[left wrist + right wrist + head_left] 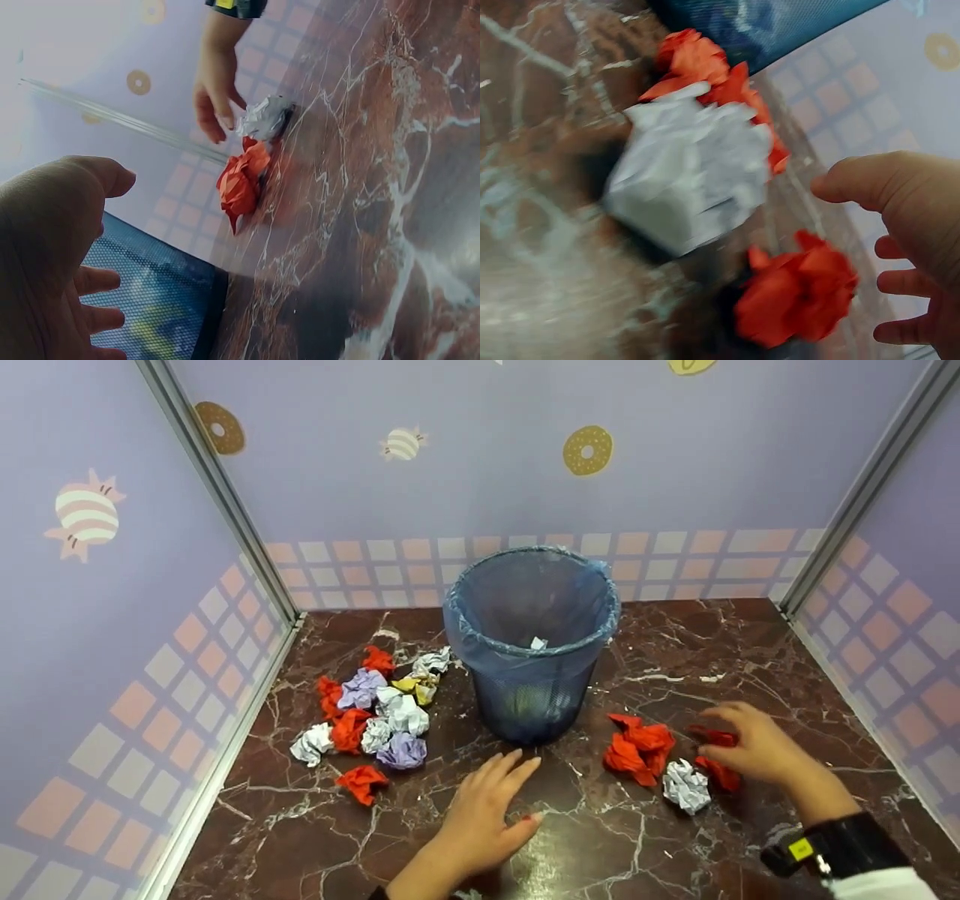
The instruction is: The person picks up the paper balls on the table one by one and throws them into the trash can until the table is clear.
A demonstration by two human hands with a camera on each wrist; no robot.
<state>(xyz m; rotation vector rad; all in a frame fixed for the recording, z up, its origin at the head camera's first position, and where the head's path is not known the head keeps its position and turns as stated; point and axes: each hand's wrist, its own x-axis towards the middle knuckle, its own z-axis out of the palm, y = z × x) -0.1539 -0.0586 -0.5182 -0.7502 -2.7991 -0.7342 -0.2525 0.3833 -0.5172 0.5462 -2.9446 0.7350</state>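
Head view: marble-patterned tabletop (600, 859), mesh wastebasket (525, 724) upright near the middle, blue plastic liner (487, 643) folded over its rim, a white scrap (538, 643) visible inside. Left hand (484, 814) in front of the wastebasket, fingers extended, thumb apart, grasping nothing. Right hand (754, 750) at the right, fingers loosely bent and spread, over a crumpled red paper ball (721, 778) it partly hides; no grip on it. Just left of that: crumpled white paper ball (686, 787), then a clump of red paper (637, 750). Left of the wastebasket, a pile of crumpled paper (406, 718) in white, red, lilac and yellow; one red piece (362, 784) lies apart at the near side. Black wrist strap (855, 844) on the right arm has a yellow label (800, 850), print too small to read. Wall panels carry doughnut prints (573, 456) and striped candy prints (403, 445).

Left wrist view: left hand's thumb and fingers relaxed, released, beside the mesh; yellow patch (155, 334) shows through it. Right hand near the white ball, red clump in front.

Right wrist view: right hand released, thumb clear of the paper; red ball just beside the fingers, white ball blurred, red clump behind it.
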